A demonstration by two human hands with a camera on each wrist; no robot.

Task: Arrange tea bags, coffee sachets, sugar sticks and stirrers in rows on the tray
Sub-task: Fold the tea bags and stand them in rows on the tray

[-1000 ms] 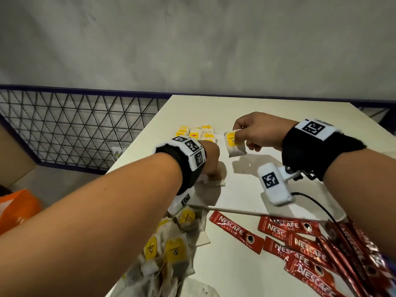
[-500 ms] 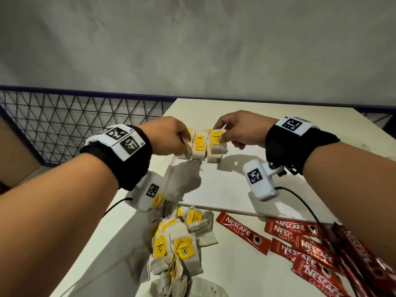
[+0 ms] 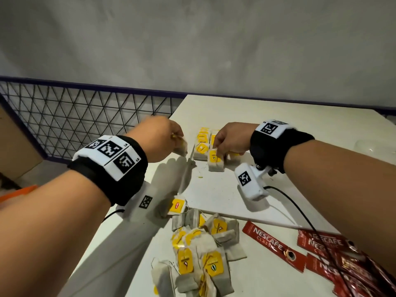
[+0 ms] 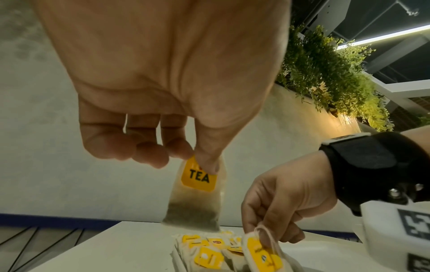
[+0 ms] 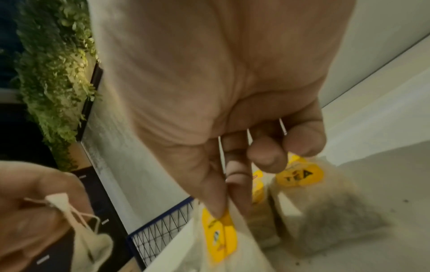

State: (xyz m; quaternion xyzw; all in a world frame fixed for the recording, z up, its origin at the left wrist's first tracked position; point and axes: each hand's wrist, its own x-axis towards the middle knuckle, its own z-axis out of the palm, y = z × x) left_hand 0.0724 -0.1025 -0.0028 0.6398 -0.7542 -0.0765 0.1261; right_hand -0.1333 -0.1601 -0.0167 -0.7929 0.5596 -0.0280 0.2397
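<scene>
Wire fence [image 3: 70, 118]: upper left of the head view, black triangular mesh behind the table's left edge.
Left hand [image 3: 157, 139]: left of centre, raised above the tray; thumb and forefinger pinch the top of one tea bag, the other fingers curled beside them.
Held tea bag [image 4: 197, 191]: hangs free in the air from that pinch, yellow tag reading TEA on its face, clear of the row below.
Tray [image 3: 225, 194]: pale flat board in the middle of the head view, lying on the table [image 3: 353, 133].
Tray contents: a row of tea bags [image 3: 202, 146] with yellow tags, lying side by side at the tray's far end, a few dark crumbs around them.
Right hand [image 3: 232, 138]: right of centre, low over the row; thumb and forefinger pinch the tag end of the nearest tea bag [image 3: 215, 161], which lies on the tray.
Loose tea bags [image 3: 201, 251]: a jumbled pile at lower centre, on the table just in front of the tray's near edge.
Coffee sachets [image 3: 321, 249]: red sticks marked Nescafe, scattered at lower right, partly under the right forearm and a black cable [image 3: 300, 213].
</scene>
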